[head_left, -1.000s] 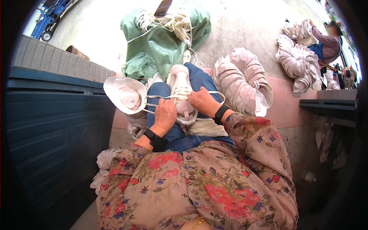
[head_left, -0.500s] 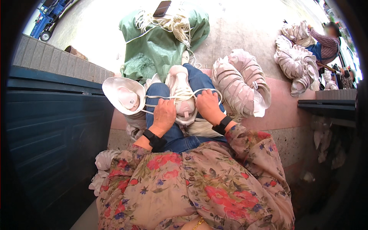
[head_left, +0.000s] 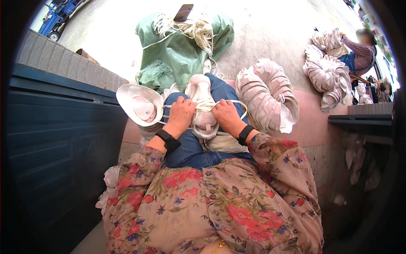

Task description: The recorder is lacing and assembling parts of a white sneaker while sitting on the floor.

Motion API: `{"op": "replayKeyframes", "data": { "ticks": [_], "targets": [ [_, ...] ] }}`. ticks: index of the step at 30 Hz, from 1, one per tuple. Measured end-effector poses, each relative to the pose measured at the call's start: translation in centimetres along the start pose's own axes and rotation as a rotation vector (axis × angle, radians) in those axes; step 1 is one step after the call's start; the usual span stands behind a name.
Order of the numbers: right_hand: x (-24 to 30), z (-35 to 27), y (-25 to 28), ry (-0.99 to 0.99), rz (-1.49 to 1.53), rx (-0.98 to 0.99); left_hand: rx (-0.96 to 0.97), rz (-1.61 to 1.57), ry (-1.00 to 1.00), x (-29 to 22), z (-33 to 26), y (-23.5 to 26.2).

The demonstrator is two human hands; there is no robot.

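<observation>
Between my knees lies a pale pink and white shoe upper [head_left: 198,91], its toe pointing away from me. White shoelace [head_left: 207,105] crosses its front, with loops hanging out on both sides. My left hand [head_left: 182,113] is closed on the lace at the upper's left edge. On the opposite edge my right hand [head_left: 227,114] pinches the lace, and a loop arches beyond its knuckles. What lies inside the fingers is mostly hidden. Just left of my left knee, a stack of white shoe uppers [head_left: 134,95] shows a pale insole-shaped patch in the top one.
Ahead stands a green sack-covered bundle [head_left: 182,55] carrying loose white laces [head_left: 198,34] and a phone [head_left: 183,12]. A curved row of nested shoe uppers [head_left: 258,95] lies at right. Dark blue panels [head_left: 59,144] border my left. Farther right a person [head_left: 359,53] sits beside more uppers [head_left: 323,63].
My hands have come slightly closer together over the upper, the right one shifting inward along the lace. The whole view has shifted a little.
</observation>
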State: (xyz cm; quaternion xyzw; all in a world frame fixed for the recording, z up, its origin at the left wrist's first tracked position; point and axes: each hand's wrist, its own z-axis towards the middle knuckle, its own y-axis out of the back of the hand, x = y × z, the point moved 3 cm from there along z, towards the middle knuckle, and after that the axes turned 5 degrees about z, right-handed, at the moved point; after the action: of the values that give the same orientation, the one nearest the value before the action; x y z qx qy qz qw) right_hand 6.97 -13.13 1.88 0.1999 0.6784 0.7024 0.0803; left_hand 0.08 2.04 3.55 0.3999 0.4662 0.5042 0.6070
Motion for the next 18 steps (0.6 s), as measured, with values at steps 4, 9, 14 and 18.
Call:
{"op": "replayKeyframes", "data": {
  "ticks": [4, 9, 14, 18],
  "targets": [
    [0.0, 0.3, 1.1, 0.062, 0.002, -0.122, 0.108, 0.021, -0.008, -0.1, 0.1, -0.4],
    [-1.8, 0.1, 8.1, -0.155, 0.793, -0.633, 0.198, 0.028, 0.129, -0.3, 0.0, 0.8],
    [-4.3, -2.8, 19.4, -0.272, 1.228, -1.138, 0.230, -0.157, 0.280, 0.6, -0.7, -0.5],
    [-4.8, -1.4, 14.3, -0.551, 1.317, -0.591, 0.286, -0.182, 0.320, 1.0, -1.1, -1.5]
  ]
}}
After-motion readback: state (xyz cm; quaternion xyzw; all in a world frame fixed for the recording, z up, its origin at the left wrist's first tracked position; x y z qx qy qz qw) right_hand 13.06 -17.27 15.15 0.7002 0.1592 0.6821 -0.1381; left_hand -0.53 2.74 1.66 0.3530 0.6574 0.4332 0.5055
